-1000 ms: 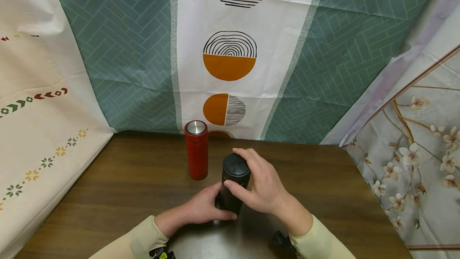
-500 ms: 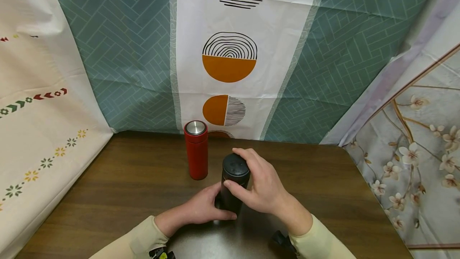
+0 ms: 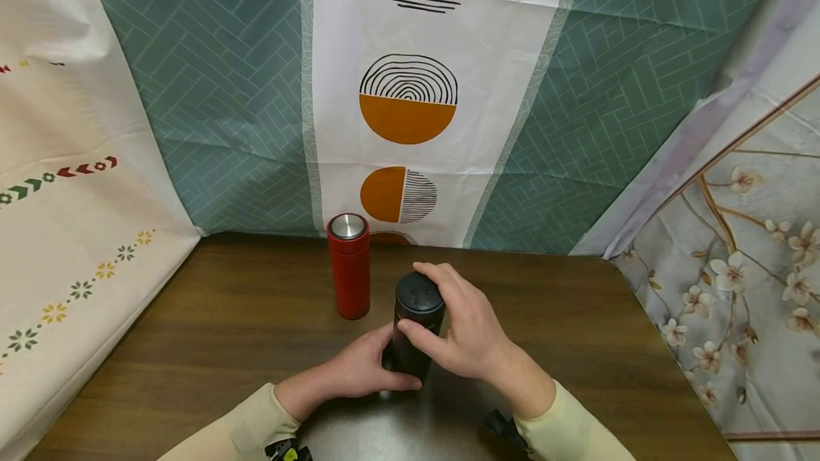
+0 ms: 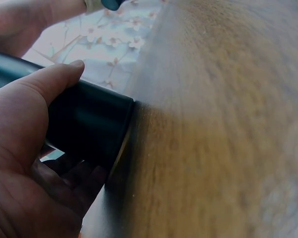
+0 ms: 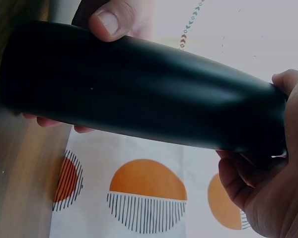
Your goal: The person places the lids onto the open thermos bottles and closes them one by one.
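A black thermos bottle [image 3: 418,304] stands upright on the wooden table, its lid on top. Low on its body, my left hand [image 3: 365,368] grips it with thumb and fingers around the side. At the top, my right hand [image 3: 468,326] holds the lid area, thumb on the near side and fingers around the far side. In the left wrist view the bottle's base [image 4: 97,124] meets the tabletop. The right wrist view shows the dark body [image 5: 139,89] between both hands. Behind and to the left, apart from both hands, a red thermos [image 3: 351,276] with a silver-topped lid stands upright.
The brown wooden table [image 3: 243,304] runs back to a teal and white patterned cloth [image 3: 410,119]. A cream cloth [image 3: 83,233] hangs at the left and a floral cloth [image 3: 737,304] at the right.
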Motion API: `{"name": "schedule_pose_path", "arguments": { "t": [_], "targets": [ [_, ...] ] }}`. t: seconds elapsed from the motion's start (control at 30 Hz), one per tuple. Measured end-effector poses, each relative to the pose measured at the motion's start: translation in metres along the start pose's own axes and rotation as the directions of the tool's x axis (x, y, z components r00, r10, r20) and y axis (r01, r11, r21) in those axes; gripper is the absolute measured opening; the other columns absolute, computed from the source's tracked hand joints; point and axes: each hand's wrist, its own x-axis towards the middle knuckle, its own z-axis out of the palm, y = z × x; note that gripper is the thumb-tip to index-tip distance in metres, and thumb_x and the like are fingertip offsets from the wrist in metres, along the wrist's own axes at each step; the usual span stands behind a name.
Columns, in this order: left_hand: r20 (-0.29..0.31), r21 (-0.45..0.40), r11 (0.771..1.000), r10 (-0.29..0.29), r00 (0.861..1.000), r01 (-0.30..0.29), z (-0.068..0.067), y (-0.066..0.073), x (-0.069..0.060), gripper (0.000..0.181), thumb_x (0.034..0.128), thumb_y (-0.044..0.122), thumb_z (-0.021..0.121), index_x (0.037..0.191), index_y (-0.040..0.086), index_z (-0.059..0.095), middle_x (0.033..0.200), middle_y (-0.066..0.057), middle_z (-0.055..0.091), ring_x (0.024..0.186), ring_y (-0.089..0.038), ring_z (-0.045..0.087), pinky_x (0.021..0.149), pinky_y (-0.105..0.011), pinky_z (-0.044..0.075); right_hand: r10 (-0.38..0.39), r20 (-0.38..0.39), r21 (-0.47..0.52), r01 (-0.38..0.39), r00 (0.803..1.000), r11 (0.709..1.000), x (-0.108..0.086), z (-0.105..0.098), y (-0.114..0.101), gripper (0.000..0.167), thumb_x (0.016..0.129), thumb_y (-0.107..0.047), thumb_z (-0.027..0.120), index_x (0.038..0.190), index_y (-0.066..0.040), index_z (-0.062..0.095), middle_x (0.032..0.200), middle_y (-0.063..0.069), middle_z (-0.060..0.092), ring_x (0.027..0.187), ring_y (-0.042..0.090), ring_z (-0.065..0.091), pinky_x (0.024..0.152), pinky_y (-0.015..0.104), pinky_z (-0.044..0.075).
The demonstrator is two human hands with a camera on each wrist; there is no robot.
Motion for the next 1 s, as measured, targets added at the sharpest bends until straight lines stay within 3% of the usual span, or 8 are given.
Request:
{"name": "schedule_pose_path", "arguments": {
  "t": [0.3, 0.83, 1.0],
  "targets": [
    [0.010, -0.014, 1.000, -0.001, 1.000, 0.001, -0.0008, -0.0018, 0.0001, 0.080, 0.0906, 0.049, 0.093, 0.159, 0.038, 0.051, 0.138, 0.015, 0.069, 0.124, -0.011, 0.067, 0.107, -0.042, 0.054, -0.010, -0.007, -0.034, 0.010, 1.000, 0.999, 0.0011, -0.0007, -0.0004, 0.071, 0.099, -0.039, 0.082, 0.156, -0.008, 0.055, 0.126, 0.004, 0.070, 0.104, 0.017, 0.070, 0.086, 0.039, 0.062],
    [0.024, -0.029, 1.000, -0.012, 1.000, 0.012, -0.0009, -0.0011, 0.0001, 0.082, 0.0917, 0.048, 0.092, 0.161, 0.040, 0.049, 0.139, 0.013, 0.068, 0.125, -0.012, 0.066, 0.108, -0.043, 0.053, 0.021, -0.113, -0.078, -0.030, 0.993, 0.997, -0.0012, 0.0028, -0.0059, 0.071, 0.094, -0.047, 0.089, 0.147, -0.006, 0.063, 0.121, 0.004, 0.075, 0.102, 0.019, 0.074, 0.085, 0.041, 0.063],
    [0.020, -0.026, 1.000, -0.013, 1.000, 0.014, -0.0012, -0.0009, -0.0001, 0.082, 0.0917, 0.049, 0.092, 0.161, 0.040, 0.049, 0.140, 0.012, 0.068, 0.126, -0.012, 0.066, 0.108, -0.043, 0.052, 0.022, -0.104, -0.070, -0.030, 0.994, 0.997, -0.0004, 0.0030, -0.0064, 0.072, 0.095, -0.046, 0.089, 0.148, -0.006, 0.062, 0.122, 0.004, 0.074, 0.102, 0.019, 0.073, 0.085, 0.040, 0.062]
  ]
}}
